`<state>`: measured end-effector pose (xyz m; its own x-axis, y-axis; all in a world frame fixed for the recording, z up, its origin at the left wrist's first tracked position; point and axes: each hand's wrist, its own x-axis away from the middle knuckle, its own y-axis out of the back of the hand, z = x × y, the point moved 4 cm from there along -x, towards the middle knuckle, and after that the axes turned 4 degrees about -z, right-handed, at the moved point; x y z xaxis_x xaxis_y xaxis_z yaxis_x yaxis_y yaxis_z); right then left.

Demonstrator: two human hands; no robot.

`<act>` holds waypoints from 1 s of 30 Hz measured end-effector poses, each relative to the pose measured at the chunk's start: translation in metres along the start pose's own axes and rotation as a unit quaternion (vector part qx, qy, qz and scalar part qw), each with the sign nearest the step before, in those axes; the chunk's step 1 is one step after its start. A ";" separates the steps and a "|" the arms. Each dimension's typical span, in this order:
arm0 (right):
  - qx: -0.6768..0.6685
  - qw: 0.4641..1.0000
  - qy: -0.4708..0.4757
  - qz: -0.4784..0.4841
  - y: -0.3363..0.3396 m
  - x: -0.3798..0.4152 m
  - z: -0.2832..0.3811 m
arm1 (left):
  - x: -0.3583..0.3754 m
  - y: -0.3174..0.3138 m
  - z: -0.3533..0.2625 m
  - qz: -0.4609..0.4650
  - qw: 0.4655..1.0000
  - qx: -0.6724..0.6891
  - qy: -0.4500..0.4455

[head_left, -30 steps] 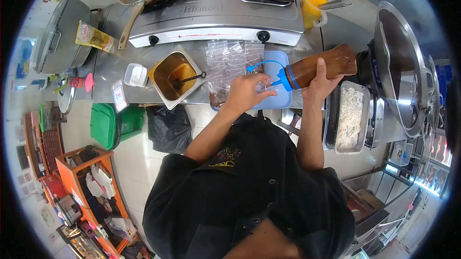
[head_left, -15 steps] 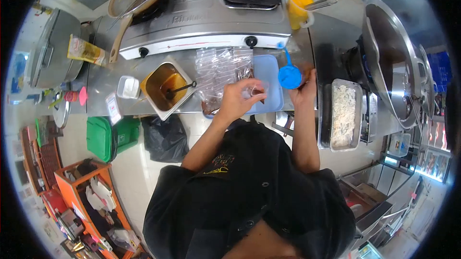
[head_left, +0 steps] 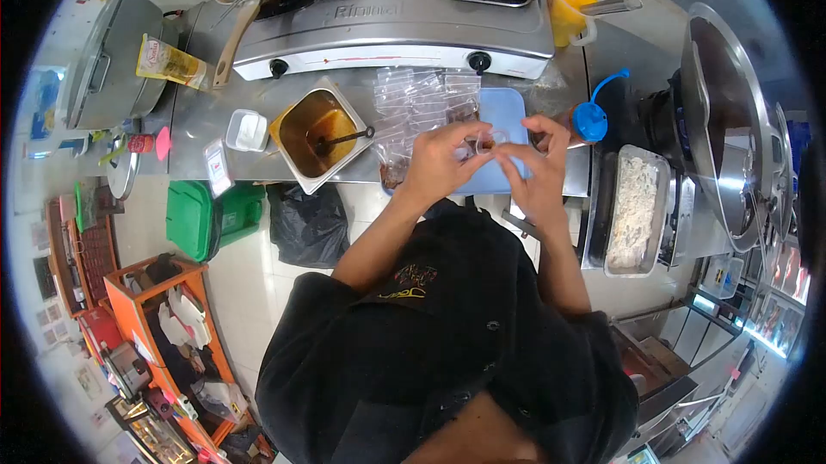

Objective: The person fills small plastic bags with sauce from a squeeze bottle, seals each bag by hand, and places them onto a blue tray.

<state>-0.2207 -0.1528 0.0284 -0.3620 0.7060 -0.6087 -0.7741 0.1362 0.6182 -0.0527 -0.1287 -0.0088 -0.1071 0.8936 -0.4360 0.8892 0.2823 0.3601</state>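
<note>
Pinched in my left hand (head_left: 439, 161) is a small clear plastic bag (head_left: 489, 140) with a little brown stuff in it. My right hand (head_left: 540, 173) meets it from the other side, thumb and fingertips closed at its edge. Both hands are above a light blue plastic tray (head_left: 503, 105). Several clear plastic bags (head_left: 417, 107), some with brown contents, lie spread over the tray's left part and the counter. Just right of my right hand stands a bottle with a blue flip-top lid (head_left: 590, 121), its cap open.
Left of the bags is a steel pan (head_left: 320, 134) of brown sauce with a ladle. A white tub (head_left: 248, 130) sits beside it. The gas stove (head_left: 391, 34) is behind. To the right are a tray of flour (head_left: 635, 210), a large metal pan (head_left: 718, 120) and a yellow jug (head_left: 570, 12).
My right hand has let go of the blue-lidded bottle, which now stands on the counter, and has moved left to the small bag. My left hand still holds the bag.
</note>
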 end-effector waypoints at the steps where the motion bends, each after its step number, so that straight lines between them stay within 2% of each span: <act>1: -0.002 1.000 -0.001 -0.001 -0.002 0.001 -0.003 | -0.001 0.001 0.003 -0.003 0.996 0.071 0.048; 2: -0.070 0.997 -0.030 -0.025 -0.003 0.000 -0.011 | -0.004 0.002 0.005 -0.008 0.985 0.142 0.094; 4: -0.212 0.974 -0.060 -0.062 -0.012 -0.001 -0.024 | -0.007 0.012 0.008 0.001 0.977 0.176 0.118; 5: -0.214 0.973 -0.059 -0.062 -0.013 0.001 -0.023 | -0.007 0.015 0.009 0.010 0.967 0.210 0.143; 7: -0.293 0.932 -0.205 -0.059 -0.018 0.005 -0.024 | -0.006 0.018 0.008 -0.014 0.966 0.214 0.147; 8: -0.294 0.932 -0.205 -0.058 -0.020 0.003 -0.021 | -0.006 0.019 0.008 -0.036 0.964 0.219 0.149; 10: -0.439 0.877 -0.186 -0.055 -0.026 -0.005 -0.013 | -0.006 0.017 0.006 -0.050 0.956 0.245 0.154; 11: -0.439 0.877 -0.186 -0.055 -0.027 -0.007 -0.010 | -0.005 0.017 0.006 -0.064 0.947 0.272 0.161; 13: -0.465 0.846 -0.254 -0.052 -0.031 -0.006 -0.009 | -0.003 0.016 0.003 -0.067 0.945 0.263 0.184; 14: -0.466 0.846 -0.254 -0.052 -0.033 -0.007 -0.009 | -0.002 0.015 0.003 -0.072 0.943 0.253 0.205; 16: -0.456 0.861 -0.223 -0.024 -0.036 -0.010 -0.007 | -0.001 0.010 0.001 -0.078 0.942 0.258 0.200; 18: -0.449 0.862 -0.236 -0.016 -0.038 -0.009 -0.011 | 0.000 0.009 0.003 -0.083 0.941 0.264 0.195; 20: -0.442 0.862 -0.247 -0.006 -0.039 -0.008 -0.011 | 0.000 0.008 0.004 -0.038 0.970 0.185 0.152; 26: -0.429 0.872 -0.233 0.042 -0.041 -0.008 -0.013 | 0.003 0.010 0.008 -0.011 0.967 0.180 0.178; 29: -0.447 0.848 -0.278 0.058 -0.040 -0.005 -0.029 | 0.012 0.008 0.027 -0.009 0.955 0.207 0.213; 30: -0.435 0.841 -0.310 0.092 -0.044 0.003 -0.047 | 0.015 0.005 0.031 -0.012 0.955 0.207 0.213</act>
<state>-0.2126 -0.1897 -0.0238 -0.3857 0.9226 0.0005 -0.9191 -0.3842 -0.0873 -0.0362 -0.1251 -0.0388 -0.2225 0.9744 -0.0330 0.9744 0.2211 -0.0411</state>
